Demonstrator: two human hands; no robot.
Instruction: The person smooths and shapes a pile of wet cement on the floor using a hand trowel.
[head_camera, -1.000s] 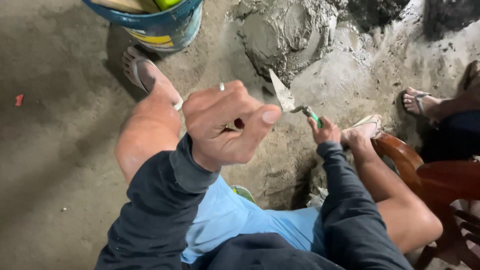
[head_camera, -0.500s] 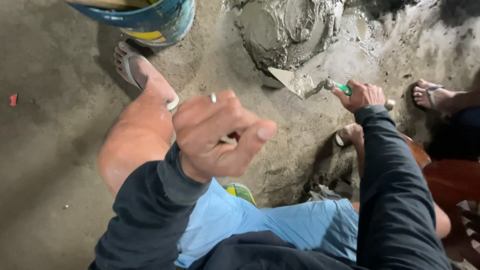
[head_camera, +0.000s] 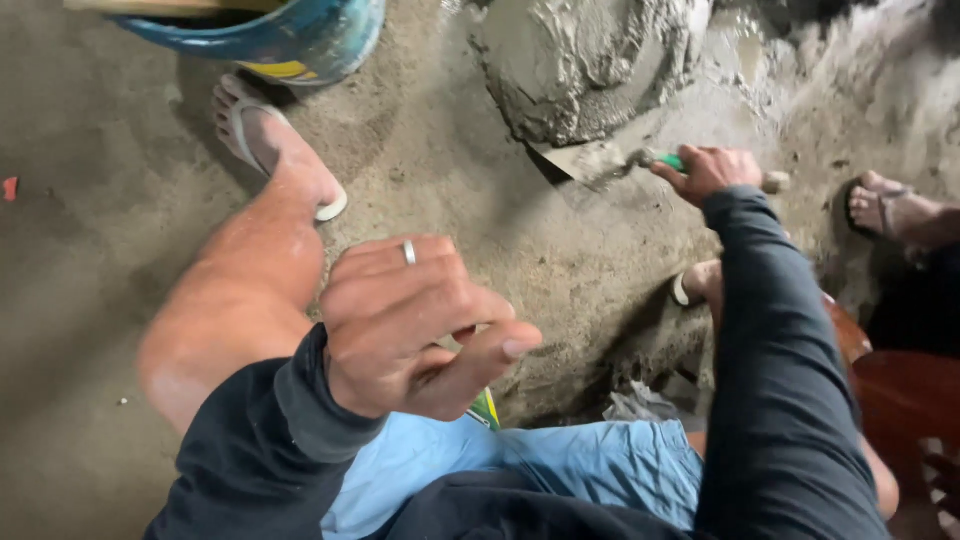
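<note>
Wet grey mortar (head_camera: 590, 65) sits heaped at the upper middle of the frame, and your right hand (head_camera: 712, 172) has its fingers wrapped tight round the green-handled trowel (head_camera: 600, 162), blade at the heap's lower edge. Your left hand (head_camera: 410, 325) hangs loosely curled at centre, holding nothing. This looks like scooping; a steady push under the heap seems called for.

We saw a trowel (head_camera: 600, 163) with a green handle and a pointed metal blade smeared grey. It lay nearly flat, its tip touching the lower edge of the mound of wet mortar (head_camera: 585, 65), its handle pointing away from the mound.
</note>
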